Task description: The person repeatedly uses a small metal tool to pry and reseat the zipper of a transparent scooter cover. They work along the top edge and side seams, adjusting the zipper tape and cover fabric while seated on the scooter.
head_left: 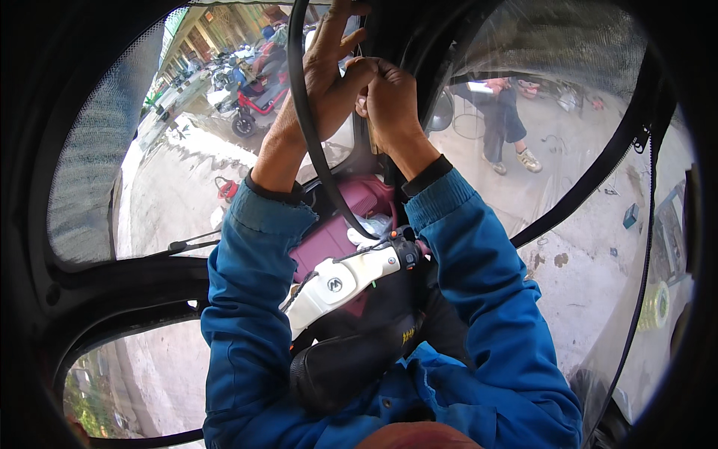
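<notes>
Both my hands are raised together at a dark upright post [389,37] of the cover frame. My left hand [327,86] has its fingers stretched upward and apart, and its heel meets my other hand. Beside it, my right hand [394,101] is closed in a fist or pinch, and what it grips is hidden. Below that fist a narrow brownish strip [373,141] shows; whether it is held, I cannot tell. A black flexible tube [301,90] hangs down in front of my left hand and curves toward the handlebar.
Below my arms are a white handlebar cover [336,283], a purple front panel [314,247] and a black padded piece [348,367]. Clear plastic windows surround me, with a zipper [645,224] at right. Outside, a person [502,120] sits and a red scooter [258,105] stands.
</notes>
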Action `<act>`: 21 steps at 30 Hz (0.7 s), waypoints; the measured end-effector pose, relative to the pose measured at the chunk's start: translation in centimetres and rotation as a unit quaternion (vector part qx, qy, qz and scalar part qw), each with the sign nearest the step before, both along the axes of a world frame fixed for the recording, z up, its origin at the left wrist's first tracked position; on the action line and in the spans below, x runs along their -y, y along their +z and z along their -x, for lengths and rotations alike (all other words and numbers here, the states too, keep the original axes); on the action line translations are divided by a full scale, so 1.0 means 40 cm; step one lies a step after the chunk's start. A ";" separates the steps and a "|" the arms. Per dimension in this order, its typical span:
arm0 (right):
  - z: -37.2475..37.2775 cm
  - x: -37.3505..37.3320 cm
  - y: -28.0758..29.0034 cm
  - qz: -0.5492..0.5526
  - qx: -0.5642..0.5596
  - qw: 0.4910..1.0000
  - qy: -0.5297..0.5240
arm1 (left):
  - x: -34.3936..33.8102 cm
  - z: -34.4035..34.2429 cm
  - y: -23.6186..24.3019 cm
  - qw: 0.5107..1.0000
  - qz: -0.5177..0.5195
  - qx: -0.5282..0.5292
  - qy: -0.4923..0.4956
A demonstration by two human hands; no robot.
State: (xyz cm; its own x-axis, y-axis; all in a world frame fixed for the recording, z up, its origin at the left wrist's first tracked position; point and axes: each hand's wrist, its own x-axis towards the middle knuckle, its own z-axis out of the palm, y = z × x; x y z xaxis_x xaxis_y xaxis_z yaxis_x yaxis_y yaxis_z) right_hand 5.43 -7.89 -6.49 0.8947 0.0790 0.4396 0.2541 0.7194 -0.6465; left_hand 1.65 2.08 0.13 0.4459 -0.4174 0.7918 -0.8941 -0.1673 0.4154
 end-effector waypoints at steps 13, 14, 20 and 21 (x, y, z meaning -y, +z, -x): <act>0.034 0.062 0.003 0.106 0.127 0.970 -0.177 | -0.008 0.018 0.015 0.992 -0.032 0.061 0.110; 0.039 0.067 0.032 0.082 0.159 0.963 -0.202 | 0.000 0.012 0.021 0.987 -0.032 0.094 0.129; 0.032 0.061 0.163 0.061 0.270 0.905 -0.323 | 0.010 0.017 0.029 0.964 -0.031 0.168 0.201; 0.029 0.064 0.166 0.075 0.273 0.900 -0.332 | 0.008 0.021 0.034 0.969 -0.013 0.149 0.195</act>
